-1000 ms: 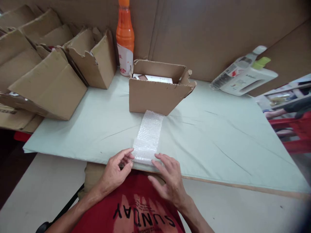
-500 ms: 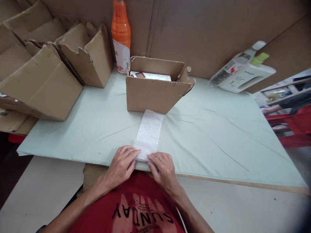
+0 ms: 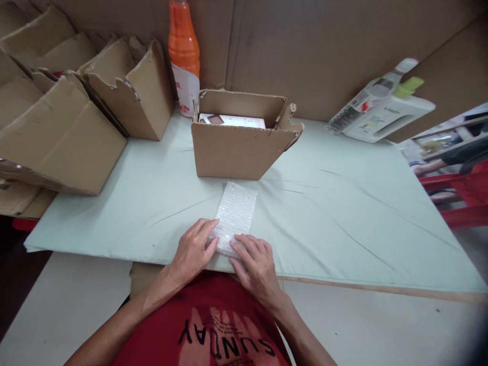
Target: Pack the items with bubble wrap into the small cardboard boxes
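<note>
Both hands, the left hand [image 3: 193, 249] and the right hand [image 3: 254, 264], press with bent fingers on the near end of the bubble wrap strip [image 3: 233, 214]. The strip is white and bumpy, and it lies flat near the near edge of the worktop [image 3: 343, 213]. Its long axis runs from near to far, toward the open cardboard box [image 3: 238, 150]. In this box stands a white flat item [image 3: 232, 120]. Further left are more cardboard boxes [image 3: 76, 117]; what they hold I cannot tell.

Red shirt [image 3: 213, 325] — printed "SUNDAY", seen upside down.
</note>
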A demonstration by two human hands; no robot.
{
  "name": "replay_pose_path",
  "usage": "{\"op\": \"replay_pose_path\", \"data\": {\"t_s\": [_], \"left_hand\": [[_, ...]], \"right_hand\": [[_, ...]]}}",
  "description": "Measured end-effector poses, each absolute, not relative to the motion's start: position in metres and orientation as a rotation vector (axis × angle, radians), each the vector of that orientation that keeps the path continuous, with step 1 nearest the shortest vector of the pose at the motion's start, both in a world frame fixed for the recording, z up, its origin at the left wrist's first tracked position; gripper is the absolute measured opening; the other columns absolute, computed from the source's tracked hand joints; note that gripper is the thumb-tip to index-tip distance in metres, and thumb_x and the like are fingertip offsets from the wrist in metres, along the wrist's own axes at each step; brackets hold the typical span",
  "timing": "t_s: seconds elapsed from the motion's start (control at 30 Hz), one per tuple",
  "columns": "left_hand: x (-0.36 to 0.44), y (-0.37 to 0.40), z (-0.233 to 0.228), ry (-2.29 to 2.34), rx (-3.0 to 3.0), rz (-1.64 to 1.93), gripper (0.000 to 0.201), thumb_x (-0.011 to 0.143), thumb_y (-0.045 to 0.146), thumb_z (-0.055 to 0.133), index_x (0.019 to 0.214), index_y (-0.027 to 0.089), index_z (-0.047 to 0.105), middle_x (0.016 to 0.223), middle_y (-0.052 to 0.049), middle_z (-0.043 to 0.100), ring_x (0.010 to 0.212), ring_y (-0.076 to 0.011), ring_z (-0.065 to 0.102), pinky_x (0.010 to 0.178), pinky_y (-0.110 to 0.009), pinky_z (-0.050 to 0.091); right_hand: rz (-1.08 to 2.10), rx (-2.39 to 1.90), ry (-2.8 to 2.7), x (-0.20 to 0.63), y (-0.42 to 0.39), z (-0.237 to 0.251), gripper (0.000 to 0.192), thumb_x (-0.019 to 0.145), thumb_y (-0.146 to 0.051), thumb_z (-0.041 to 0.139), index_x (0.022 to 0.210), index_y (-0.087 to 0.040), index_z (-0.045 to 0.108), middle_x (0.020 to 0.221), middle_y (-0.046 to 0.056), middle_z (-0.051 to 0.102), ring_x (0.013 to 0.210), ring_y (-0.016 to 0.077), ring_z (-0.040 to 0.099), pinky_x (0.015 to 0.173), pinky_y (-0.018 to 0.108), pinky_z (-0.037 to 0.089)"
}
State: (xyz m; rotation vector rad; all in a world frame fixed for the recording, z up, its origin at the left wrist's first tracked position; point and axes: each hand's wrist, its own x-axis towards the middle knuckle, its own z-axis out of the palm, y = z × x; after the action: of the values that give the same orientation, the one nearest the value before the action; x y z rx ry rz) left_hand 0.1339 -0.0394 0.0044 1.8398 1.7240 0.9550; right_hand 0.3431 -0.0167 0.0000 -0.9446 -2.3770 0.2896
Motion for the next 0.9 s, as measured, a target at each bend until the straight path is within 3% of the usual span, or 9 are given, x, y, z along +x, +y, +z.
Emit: {"op": "replay_pose_path", "data": {"t_s": [0.13,0.23,0.4,0.57,0.7,0.83,0.9], "left_hand": [[0.129,-0.051,0.006,1.577,2.079,0.992,0.042,0.090,0.019,0.061,0.132,0.019,0.056,0.128,-0.013,0.064,0.123,-0.0277,0.055,0.104,-0.046,0.047],[0.126,-0.059,0.008,1.510,2.045,0.977,0.044,0.090,0.012,0.057,0.133,0.020,0.055,0.118,-0.010,0.068,0.113,-0.0245,0.059,0.097,-0.043,0.049],[0.128,-0.045,0.003,1.698,1.857,0.924,0.036,0.092,0.018,0.055,0.128,0.016,0.060,0.098,-0.008,0.071,0.087,-0.0211,0.064,0.080,-0.037,0.054],[0.133,-0.026,-0.002,1.802,1.906,0.973,0.033,0.094,0.022,0.054,0.125,0.018,0.061,0.113,-0.011,0.068,0.106,-0.0247,0.063,0.094,-0.042,0.052],[0.132,-0.036,0.002,1.668,1.992,1.052,0.042,0.090,0.021,0.059,0.132,0.020,0.055,0.126,-0.012,0.064,0.117,-0.0260,0.058,0.102,-0.044,0.048],[0.129,-0.051,0.007,1.600,1.915,1.037,0.048,0.089,0.013,0.055,0.136,0.020,0.052,0.116,-0.009,0.068,0.109,-0.0226,0.060,0.096,-0.039,0.049],[0.129,-0.052,0.008,1.660,1.855,0.987,0.046,0.089,0.015,0.054,0.135,0.018,0.053,0.106,-0.008,0.069,0.099,-0.0218,0.062,0.088,-0.037,0.051]], "right_hand": [[0.416,-0.949,-2.297,0.341,-0.008,-0.003,0.024,0.095,-0.014,0.056,0.117,-0.021,0.064,0.103,0.007,0.075,0.095,0.0225,0.066,0.082,0.039,0.046],[0.576,-0.930,-2.256,0.345,-0.007,0.000,0.025,0.096,-0.019,0.056,0.120,-0.023,0.064,0.097,0.005,0.075,0.087,0.0201,0.068,0.078,0.036,0.049],[0.359,-1.012,-2.217,0.351,-0.011,0.005,0.032,0.093,-0.020,0.062,0.125,-0.021,0.061,0.121,0.012,0.068,0.109,0.0260,0.063,0.089,0.041,0.048],[0.206,-0.999,-2.415,0.345,-0.005,0.000,0.032,0.092,-0.019,0.062,0.124,-0.020,0.062,0.130,0.013,0.065,0.118,0.0305,0.057,0.094,0.046,0.042],[0.306,-1.009,-2.381,0.341,0.004,-0.001,0.028,0.094,-0.015,0.056,0.120,-0.021,0.064,0.117,0.010,0.072,0.107,0.0258,0.063,0.088,0.043,0.045],[0.546,-0.967,-2.289,0.345,0.001,0.004,0.026,0.097,-0.020,0.056,0.122,-0.023,0.063,0.101,0.006,0.075,0.089,0.0211,0.067,0.081,0.038,0.049],[0.563,-0.980,-2.277,0.347,-0.004,0.007,0.028,0.098,-0.022,0.056,0.125,-0.023,0.061,0.105,0.007,0.074,0.092,0.0218,0.068,0.081,0.038,0.050]]}}
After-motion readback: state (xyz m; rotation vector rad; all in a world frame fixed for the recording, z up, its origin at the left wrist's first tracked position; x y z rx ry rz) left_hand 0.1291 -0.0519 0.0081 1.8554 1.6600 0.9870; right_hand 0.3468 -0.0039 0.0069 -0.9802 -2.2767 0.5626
